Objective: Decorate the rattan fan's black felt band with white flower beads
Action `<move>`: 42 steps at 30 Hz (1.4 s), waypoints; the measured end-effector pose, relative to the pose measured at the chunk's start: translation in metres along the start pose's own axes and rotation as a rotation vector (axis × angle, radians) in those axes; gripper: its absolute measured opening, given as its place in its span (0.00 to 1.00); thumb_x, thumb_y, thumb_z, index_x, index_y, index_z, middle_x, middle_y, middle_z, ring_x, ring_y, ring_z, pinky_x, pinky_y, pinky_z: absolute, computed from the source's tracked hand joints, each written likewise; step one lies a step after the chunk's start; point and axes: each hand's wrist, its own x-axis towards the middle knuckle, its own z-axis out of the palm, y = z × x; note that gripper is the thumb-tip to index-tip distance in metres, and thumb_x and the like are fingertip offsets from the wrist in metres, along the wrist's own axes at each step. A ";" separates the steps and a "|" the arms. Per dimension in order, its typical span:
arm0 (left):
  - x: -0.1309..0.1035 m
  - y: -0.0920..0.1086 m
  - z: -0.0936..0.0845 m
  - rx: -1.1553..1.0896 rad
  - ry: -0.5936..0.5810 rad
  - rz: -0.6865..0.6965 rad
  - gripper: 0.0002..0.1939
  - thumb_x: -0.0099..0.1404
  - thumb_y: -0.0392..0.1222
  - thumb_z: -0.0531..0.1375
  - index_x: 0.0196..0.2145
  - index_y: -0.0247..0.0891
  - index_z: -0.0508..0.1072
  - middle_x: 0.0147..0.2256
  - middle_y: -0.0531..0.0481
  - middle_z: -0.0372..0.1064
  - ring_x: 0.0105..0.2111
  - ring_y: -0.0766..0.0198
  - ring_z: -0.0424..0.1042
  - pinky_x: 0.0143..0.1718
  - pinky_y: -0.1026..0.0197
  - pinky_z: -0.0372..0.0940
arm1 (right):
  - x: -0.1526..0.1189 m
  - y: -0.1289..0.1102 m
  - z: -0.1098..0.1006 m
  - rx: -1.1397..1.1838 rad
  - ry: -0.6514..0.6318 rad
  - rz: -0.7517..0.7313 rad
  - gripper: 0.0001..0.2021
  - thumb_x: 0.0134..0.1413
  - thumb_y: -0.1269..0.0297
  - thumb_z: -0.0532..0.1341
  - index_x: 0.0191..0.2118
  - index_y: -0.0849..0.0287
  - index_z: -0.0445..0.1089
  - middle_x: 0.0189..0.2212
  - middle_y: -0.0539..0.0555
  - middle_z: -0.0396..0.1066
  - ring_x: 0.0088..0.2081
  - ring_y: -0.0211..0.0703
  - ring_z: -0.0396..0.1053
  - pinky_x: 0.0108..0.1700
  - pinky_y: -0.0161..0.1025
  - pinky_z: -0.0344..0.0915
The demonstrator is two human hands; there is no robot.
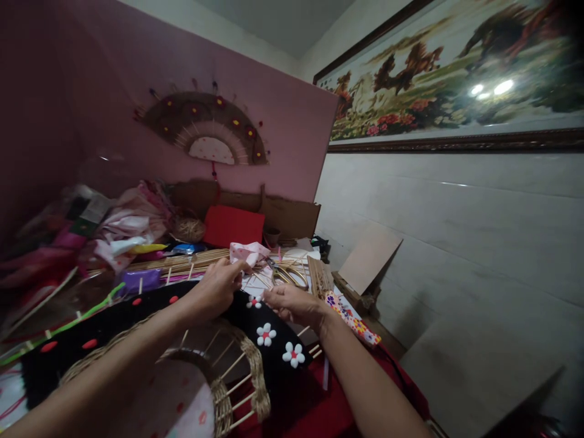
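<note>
A large handmade fan lies in front of me, with a black cloth band (pixel 249 328) carrying white flower shapes (pixel 266 334) and red dots, woven straw cord (pixel 258 377) and thin wooden sticks (pixel 235 365). My left hand (pixel 219 286) reaches over the band to its upper edge, finger and thumb pinched together. Close by on the right, my right hand (pixel 294 304) has its fingers curled at the same edge, above the flowers. Pale thin sticks show between the two hands. Whatever each hand grips is too small or hidden. Gold-handled scissors (pixel 289 277) lie just beyond the right hand.
Behind the hands are bundled sticks (pixel 182 263), a red sheet (pixel 233 225), a ball of twine (pixel 188 229) and heaped fabric and bags (pixel 132 219). A flower-patterned strip (pixel 351 319) lies at right. Another decorated fan (pixel 205 125) hangs on the pink panel.
</note>
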 end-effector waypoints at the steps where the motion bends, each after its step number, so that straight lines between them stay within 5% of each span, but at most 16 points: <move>1: -0.001 0.000 -0.001 -0.009 0.007 -0.003 0.17 0.56 0.31 0.50 0.41 0.40 0.70 0.32 0.48 0.62 0.33 0.59 0.62 0.36 0.56 0.58 | 0.000 0.001 0.001 0.029 -0.037 -0.008 0.20 0.37 0.51 0.68 0.29 0.64 0.70 0.22 0.47 0.64 0.23 0.28 0.61 0.26 0.27 0.57; 5: -0.011 0.008 -0.006 -0.015 0.087 0.087 0.15 0.55 0.29 0.52 0.37 0.39 0.71 0.35 0.48 0.66 0.38 0.57 0.60 0.40 0.54 0.57 | 0.002 0.003 0.003 0.130 -0.070 -0.021 0.17 0.33 0.63 0.71 0.33 0.65 0.72 0.27 0.50 0.70 0.27 0.30 0.67 0.31 0.27 0.60; 14: -0.043 0.022 -0.005 -0.028 0.207 0.202 0.11 0.61 0.30 0.52 0.33 0.40 0.73 0.33 0.49 0.68 0.38 0.59 0.59 0.40 0.54 0.57 | 0.004 0.002 0.008 0.131 0.019 -0.034 0.15 0.32 0.66 0.69 0.32 0.67 0.73 0.24 0.50 0.71 0.26 0.32 0.66 0.30 0.30 0.58; 25: -0.034 0.020 -0.003 0.081 0.188 0.277 0.12 0.63 0.35 0.53 0.33 0.47 0.76 0.33 0.49 0.68 0.38 0.58 0.59 0.39 0.54 0.57 | 0.005 0.002 0.007 0.107 0.044 -0.034 0.13 0.31 0.66 0.69 0.29 0.66 0.73 0.24 0.49 0.71 0.24 0.30 0.65 0.27 0.28 0.56; 42: -0.027 0.017 -0.001 -0.007 0.138 0.322 0.12 0.62 0.34 0.53 0.30 0.44 0.76 0.30 0.49 0.69 0.37 0.59 0.60 0.39 0.54 0.57 | 0.005 0.003 0.006 0.075 0.047 -0.034 0.14 0.32 0.65 0.69 0.31 0.65 0.73 0.24 0.49 0.70 0.25 0.31 0.64 0.28 0.29 0.56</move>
